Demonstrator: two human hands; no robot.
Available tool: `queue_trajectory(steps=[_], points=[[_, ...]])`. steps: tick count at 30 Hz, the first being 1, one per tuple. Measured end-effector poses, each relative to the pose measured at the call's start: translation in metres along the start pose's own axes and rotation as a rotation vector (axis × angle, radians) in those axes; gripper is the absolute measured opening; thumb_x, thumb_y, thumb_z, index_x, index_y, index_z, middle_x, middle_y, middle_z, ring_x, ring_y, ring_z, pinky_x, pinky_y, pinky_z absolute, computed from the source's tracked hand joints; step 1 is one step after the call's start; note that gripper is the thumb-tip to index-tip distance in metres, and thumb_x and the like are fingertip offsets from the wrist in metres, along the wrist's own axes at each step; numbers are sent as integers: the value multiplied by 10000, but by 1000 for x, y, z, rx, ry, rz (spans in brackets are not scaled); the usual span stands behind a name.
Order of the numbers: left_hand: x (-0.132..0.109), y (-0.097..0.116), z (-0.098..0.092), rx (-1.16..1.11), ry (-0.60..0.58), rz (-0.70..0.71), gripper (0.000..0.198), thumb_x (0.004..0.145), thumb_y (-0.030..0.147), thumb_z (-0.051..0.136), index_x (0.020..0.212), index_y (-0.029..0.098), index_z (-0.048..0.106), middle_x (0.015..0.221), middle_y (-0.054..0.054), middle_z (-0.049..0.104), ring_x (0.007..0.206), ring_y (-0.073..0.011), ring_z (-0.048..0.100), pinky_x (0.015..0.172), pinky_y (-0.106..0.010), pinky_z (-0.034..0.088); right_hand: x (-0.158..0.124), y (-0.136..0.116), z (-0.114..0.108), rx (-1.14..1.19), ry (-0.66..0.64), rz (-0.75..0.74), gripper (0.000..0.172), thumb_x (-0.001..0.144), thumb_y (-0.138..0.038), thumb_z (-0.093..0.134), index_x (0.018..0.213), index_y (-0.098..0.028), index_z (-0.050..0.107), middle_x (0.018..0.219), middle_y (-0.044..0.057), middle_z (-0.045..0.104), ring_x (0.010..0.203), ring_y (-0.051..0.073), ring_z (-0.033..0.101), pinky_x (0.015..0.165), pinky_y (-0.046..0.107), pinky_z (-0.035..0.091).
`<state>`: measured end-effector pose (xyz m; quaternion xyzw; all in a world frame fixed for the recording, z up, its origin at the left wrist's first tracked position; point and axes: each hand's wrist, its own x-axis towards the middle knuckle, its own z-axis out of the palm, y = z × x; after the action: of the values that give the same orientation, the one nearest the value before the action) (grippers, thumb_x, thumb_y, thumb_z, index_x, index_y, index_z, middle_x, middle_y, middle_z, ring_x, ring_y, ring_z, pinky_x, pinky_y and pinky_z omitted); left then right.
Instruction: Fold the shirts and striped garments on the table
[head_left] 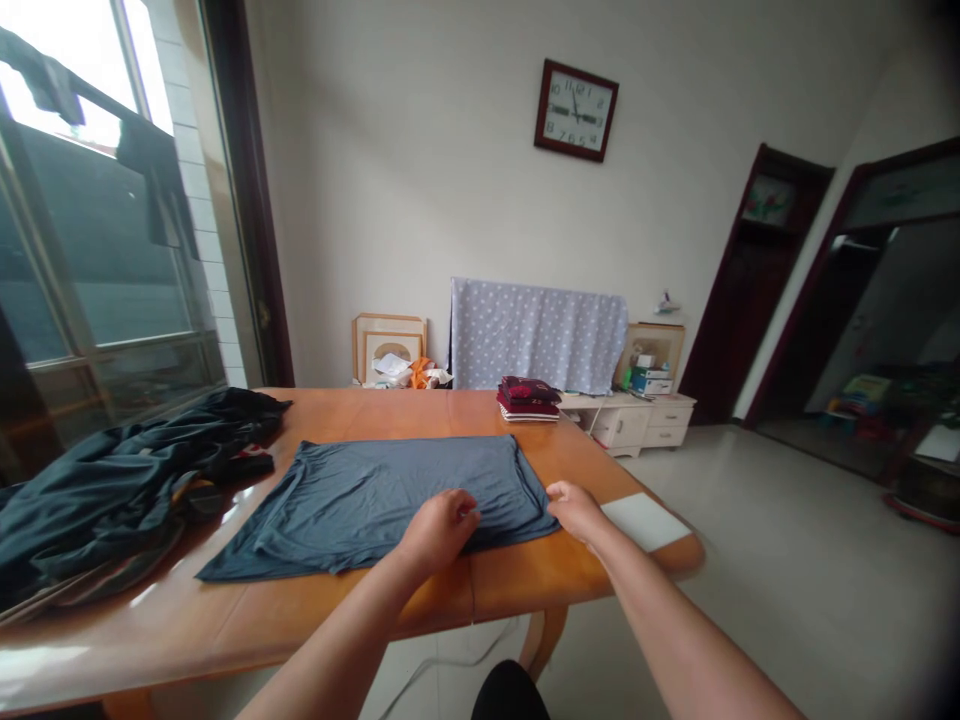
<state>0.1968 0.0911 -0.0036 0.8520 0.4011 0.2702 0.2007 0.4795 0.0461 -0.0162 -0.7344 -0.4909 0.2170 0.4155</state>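
Bright daylight at the window (82, 290) on the left, and here's the pale wall (390, 180), a dark-framed clock (592, 105) hanging high on it! Low down, a white cabinet (667, 415); rightward, a dark door (739, 310), a doorway (847, 320), glossy pale floor (787, 560).

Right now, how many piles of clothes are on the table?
2: a loose dark heap at the left of the table, and a folded maroon stack near its far edge. The spread blue-gray cloth isn't counted; anything past the picture's left edge is hidden.
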Motion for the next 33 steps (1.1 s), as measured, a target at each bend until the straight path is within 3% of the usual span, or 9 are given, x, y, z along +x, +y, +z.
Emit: queue_trajectory(steps=[6, 9, 11, 17, 22, 26, 29, 33], points=[[37, 42, 59, -189, -136, -36, 510, 740, 468, 734, 1155, 200, 612, 1087, -94, 702, 925, -237, 652, 771, -306, 468, 8, -14, -1, 246, -118, 100, 375, 732, -262, 591, 1094, -193, 657, 849, 27, 706, 621, 128, 590, 537, 208, 421], [49, 57, 75, -179, -175, -77, 606, 669, 534, 784, 1150, 225, 583, 1100, -100, 697, 943, -262, 653, 756, -319, 454, 15, -16, 2, 409, -169, 115, 364, 705, -255, 628, 1064, -194, 644, 838, 15, 679, 590, 106, 552, 500, 196, 382], [56, 62, 80, -148, -181, -118, 571, 683, 525, 773, 1132, 230, 579, 1076, -105, 700, 931, -270, 657, 730, -321, 436, 21, -15, 5, 461, -204, 106, 354, 698, -240, 634, 1049, -191, 638, 824, 11, 672, 571, 97, 537, 479, 191, 361], [70, 56, 87, -96, -67, -150, 105, 839, 224, 529, 890, 214, 620, 917, -102, 718, 855, -234, 658, 708, -321, 408, 50, -12, 10, 377, -287, 180, 214, 800, -309, 622, 972, -184, 607, 737, -1, 637, 543, 86, 546, 450, 164, 357], [68, 50, 87, -77, -79, -206, 132, 796, 185, 533, 890, 246, 604, 902, -63, 718, 872, -226, 658, 704, -311, 411, 94, -13, 7, 220, -198, 265, 167, 881, -340, 580, 835, -185, 539, 635, -8, 590, 488, 79, 528, 426, 146, 350], [63, 51, 85, -33, -127, -226, 234, 760, 179, 561, 965, 290, 578, 976, -36, 711, 927, -232, 657, 726, -320, 411, 114, -14, 5, 43, -240, 272, 242, 861, -372, 633, 741, -178, 554, 534, 10, 577, 420, 100, 512, 380, 165, 313], [64, 52, 81, -67, -156, -255, 244, 754, 207, 590, 981, 296, 573, 1010, -33, 706, 930, -235, 656, 726, -325, 414, 110, -9, 2, -89, -330, 257, 333, 810, -414, 706, 624, -171, 574, 449, 48, 573, 369, 132, 503, 351, 197, 292], [67, 56, 79, -94, -201, -273, 315, 737, 378, 699, 1013, 297, 569, 1039, -50, 695, 935, -262, 660, 702, -340, 416, 88, -2, -2, -293, -466, 107, 366, 788, -396, 702, 527, -187, 554, 388, 29, 541, 331, 131, 472, 350, 218, 305]])
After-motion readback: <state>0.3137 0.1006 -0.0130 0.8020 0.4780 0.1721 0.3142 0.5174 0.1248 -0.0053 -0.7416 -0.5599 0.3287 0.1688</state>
